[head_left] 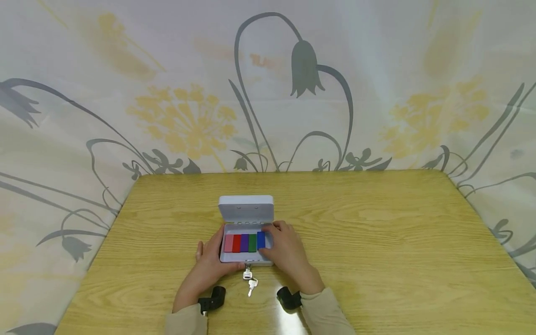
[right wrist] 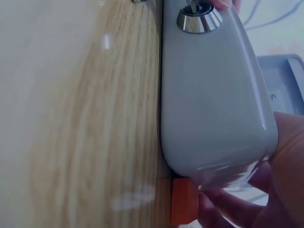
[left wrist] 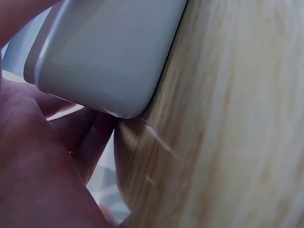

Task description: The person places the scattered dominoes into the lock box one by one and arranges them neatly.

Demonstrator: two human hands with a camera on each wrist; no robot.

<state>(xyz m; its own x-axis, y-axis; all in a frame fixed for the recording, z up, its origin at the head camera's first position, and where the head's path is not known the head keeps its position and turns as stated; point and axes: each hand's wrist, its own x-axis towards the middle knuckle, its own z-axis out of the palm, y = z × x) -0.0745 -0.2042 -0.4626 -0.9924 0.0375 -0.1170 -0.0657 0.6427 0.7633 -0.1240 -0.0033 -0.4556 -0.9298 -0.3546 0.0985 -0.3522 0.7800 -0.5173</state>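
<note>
A small white cash box (head_left: 246,257) stands on the table with its lid (head_left: 246,209) raised. Inside lies a row of coloured blocks: pink (head_left: 228,243), red (head_left: 236,243), purple (head_left: 244,243), green (head_left: 252,243) and blue (head_left: 261,240). My left hand (head_left: 213,260) grips the box's left side, its thumb along the front. With thumb and forefinger my right hand (head_left: 289,249) pinches the blue block at the right end of the row. An orange block (right wrist: 184,201) sits outside the box, by my right hand's other fingers; the head view hides it.
Keys (head_left: 251,284) hang from the lock at the front of the box and lie toward me. The wood-grain table (head_left: 398,242) extends to both sides. Flower-patterned cloth (head_left: 268,93) rises behind its far edge.
</note>
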